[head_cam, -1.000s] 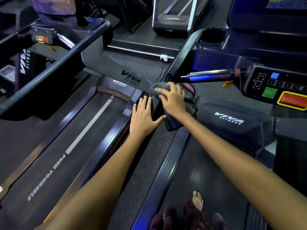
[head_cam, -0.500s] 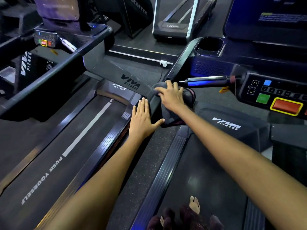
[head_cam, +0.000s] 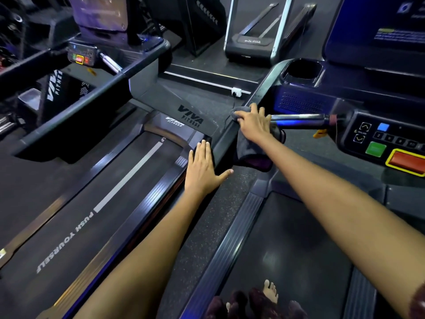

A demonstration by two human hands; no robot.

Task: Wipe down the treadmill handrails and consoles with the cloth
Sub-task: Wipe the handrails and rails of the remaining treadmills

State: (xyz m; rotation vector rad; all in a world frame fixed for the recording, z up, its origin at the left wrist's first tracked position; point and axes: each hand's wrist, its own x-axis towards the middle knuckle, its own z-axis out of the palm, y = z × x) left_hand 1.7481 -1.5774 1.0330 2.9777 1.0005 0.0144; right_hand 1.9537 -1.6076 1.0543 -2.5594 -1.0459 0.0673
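Observation:
A dark grey cloth (head_cam: 250, 151) is draped over the left handrail (head_cam: 261, 93) of the treadmill I stand on. My right hand (head_cam: 254, 125) lies over the cloth's upper end, fingers curved round it and the rail, and the rest of the cloth hangs below my wrist. Lower down the same rail my left hand (head_cam: 202, 168) rests flat, fingers straight and thumb spread, holding nothing. To the right is the console panel (head_cam: 358, 143) with green and red buttons, and a chrome grip bar (head_cam: 299, 118) reaches from it toward my right hand.
A cup holder (head_cam: 301, 70) and a screen (head_cam: 379, 31) sit above the panel. A neighbouring treadmill belt (head_cam: 110, 203) and its black handrail (head_cam: 76, 111) lie to the left. My bare foot (head_cam: 271, 291) stands on the belt below. More machines stand behind.
My right hand has slid the cloth up the handrail, away from me and toward the cup holder. My left hand has stayed flat on the rail.

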